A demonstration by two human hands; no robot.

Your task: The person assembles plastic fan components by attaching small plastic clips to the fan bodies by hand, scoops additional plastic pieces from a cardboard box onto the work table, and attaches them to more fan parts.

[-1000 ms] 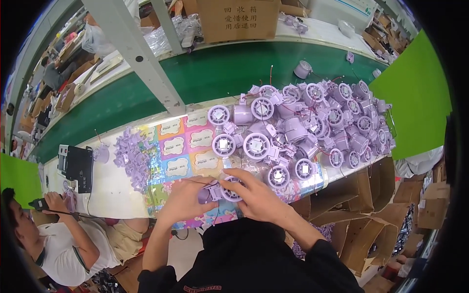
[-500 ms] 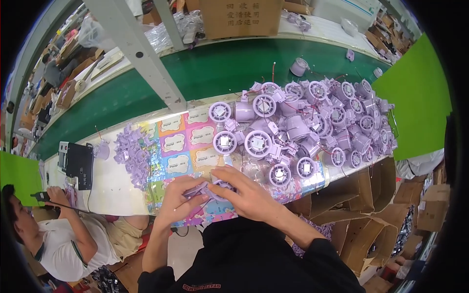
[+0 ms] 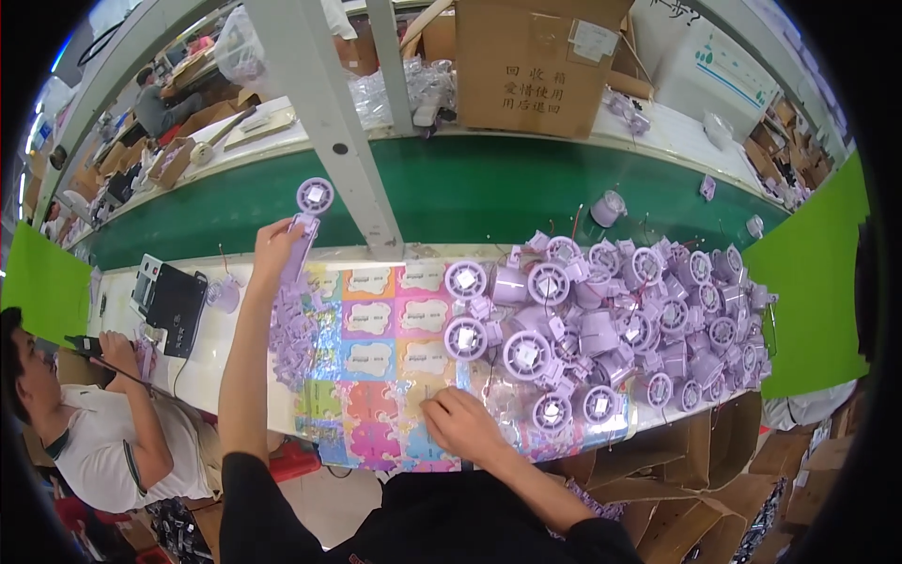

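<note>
While apart, both hands (image 3: 462,423) curled, left (image 3: 274,246) around lilac part (image 3: 315,196).

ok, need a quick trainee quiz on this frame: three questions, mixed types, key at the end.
1. Which hand is holding up a purple part with a round end?
2. True or false: the round purple housings are heaped to the left of the small purple pieces.
3. The right hand is over: A) patterned sheet; B) green belt; C) cardboard box.

Key:
1. Left hand.
2. False: the round purple housings are right of the small purple pieces.
3. A.
</note>
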